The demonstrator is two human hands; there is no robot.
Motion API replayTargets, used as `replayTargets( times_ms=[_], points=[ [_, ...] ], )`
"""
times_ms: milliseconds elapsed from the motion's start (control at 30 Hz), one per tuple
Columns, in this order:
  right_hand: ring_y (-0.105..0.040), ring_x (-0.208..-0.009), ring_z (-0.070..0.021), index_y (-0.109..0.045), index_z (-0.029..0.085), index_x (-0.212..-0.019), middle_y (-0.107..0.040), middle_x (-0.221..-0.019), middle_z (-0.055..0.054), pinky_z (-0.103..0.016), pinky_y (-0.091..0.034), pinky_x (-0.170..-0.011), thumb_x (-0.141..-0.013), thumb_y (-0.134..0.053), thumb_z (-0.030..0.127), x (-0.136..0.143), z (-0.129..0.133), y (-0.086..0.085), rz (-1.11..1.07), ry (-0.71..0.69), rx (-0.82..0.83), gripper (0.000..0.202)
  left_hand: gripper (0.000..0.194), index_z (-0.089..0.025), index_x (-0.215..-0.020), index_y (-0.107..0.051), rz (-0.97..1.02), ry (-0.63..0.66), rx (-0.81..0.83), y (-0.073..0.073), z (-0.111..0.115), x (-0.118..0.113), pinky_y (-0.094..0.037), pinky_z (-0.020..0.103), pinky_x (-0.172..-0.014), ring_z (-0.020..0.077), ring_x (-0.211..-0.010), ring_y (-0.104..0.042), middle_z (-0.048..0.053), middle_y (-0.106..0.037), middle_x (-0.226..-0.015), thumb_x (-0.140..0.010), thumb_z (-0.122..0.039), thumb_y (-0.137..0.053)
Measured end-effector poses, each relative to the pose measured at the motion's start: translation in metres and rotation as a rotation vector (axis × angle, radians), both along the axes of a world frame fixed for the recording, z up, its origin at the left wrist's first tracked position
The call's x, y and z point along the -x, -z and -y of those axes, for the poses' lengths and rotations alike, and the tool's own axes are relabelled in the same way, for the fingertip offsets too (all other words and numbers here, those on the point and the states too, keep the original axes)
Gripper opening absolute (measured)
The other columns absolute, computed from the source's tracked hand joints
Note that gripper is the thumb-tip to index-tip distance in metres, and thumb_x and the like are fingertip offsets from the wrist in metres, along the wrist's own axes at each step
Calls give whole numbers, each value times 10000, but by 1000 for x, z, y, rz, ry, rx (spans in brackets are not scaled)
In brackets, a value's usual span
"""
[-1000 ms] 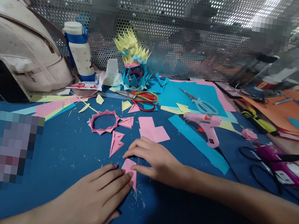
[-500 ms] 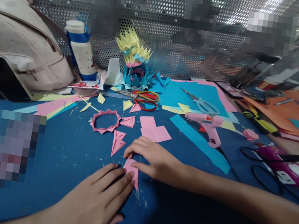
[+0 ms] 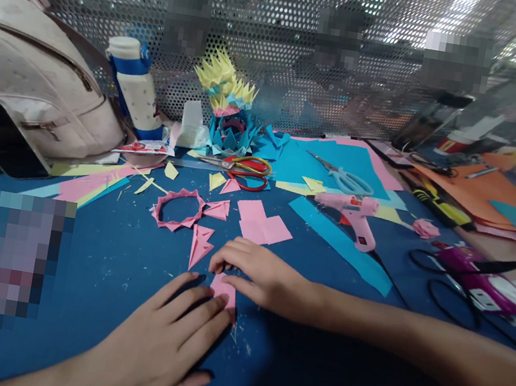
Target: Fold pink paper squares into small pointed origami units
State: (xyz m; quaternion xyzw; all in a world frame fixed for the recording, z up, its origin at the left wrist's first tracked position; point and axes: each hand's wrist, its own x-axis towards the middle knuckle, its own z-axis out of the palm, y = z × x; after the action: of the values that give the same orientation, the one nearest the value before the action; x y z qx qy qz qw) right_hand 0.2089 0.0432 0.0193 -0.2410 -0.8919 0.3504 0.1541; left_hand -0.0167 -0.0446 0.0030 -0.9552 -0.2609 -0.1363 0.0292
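A small folded piece of pink paper (image 3: 224, 289) lies on the blue tabletop between my two hands. My left hand (image 3: 166, 341) rests flat with fingers stretched out, the fingertips pressing the paper's lower part. Curled over the top edge is my right hand (image 3: 267, 277), its thumb and fingers closed on the paper. Just beyond them lie a folded pink triangle piece (image 3: 201, 246) and a ring of joined pink pieces (image 3: 156, 208). A second folded piece (image 3: 217, 209) touches the ring's right side. Flat pink paper squares (image 3: 263, 223) overlap behind my right hand.
A pink glue gun (image 3: 357, 216) lies on a blue paper strip (image 3: 338, 245). Red-and-yellow scissors (image 3: 247, 168), light-blue scissors (image 3: 345, 179) and a spiky paper model (image 3: 231, 130) stand or lie behind. A bottle (image 3: 137, 92), backpack (image 3: 45, 81) and phone (image 3: 7, 137) are left; a purple power strip (image 3: 483, 284) is right.
My left fingers have slid slightly further over the pink paper, covering more of its lower part. My right hand keeps its place on the top edge. The whole view has shifted a little.
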Motion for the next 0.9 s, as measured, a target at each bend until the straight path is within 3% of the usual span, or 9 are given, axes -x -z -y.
replayTargets(
  times_ms=[233, 567, 900],
  points=[
    [-517, -995, -181, -580, 142, -1071, -624, -1065, -65, -308, -413, -912, -963, -533, 102, 3, -2, 0, 33, -14, -79, 125, 535, -149, -1408, -526, 3, -3, 16, 0, -1, -2, -117, 444, -1191, 250, -1215, -501, 39, -629, -1321, -1047, -511, -369],
    [-527, -964, -190, -562, 172, -1061, -626, -1036, -53, -309, -432, -861, -954, -541, 116, 3, -3, -2, 41, 17, -48, 123, 505, -189, -1408, -542, 43, -46, 33, 2, 0, 0, -46, 496, -1198, 311, -1257, -456, 18, -612, -1359, -1010, -484, -445],
    [-538, -1000, -189, -567, 179, -1079, -646, -1067, -54, -313, -436, -868, -960, -536, 132, 3, -4, 3, 45, 37, -64, 132, 482, -184, -1414, -519, 36, -40, 31, 5, 0, -1, -102, 503, -1196, 311, -1318, -434, 30, -595, -1382, -986, -402, -483]
  ],
)
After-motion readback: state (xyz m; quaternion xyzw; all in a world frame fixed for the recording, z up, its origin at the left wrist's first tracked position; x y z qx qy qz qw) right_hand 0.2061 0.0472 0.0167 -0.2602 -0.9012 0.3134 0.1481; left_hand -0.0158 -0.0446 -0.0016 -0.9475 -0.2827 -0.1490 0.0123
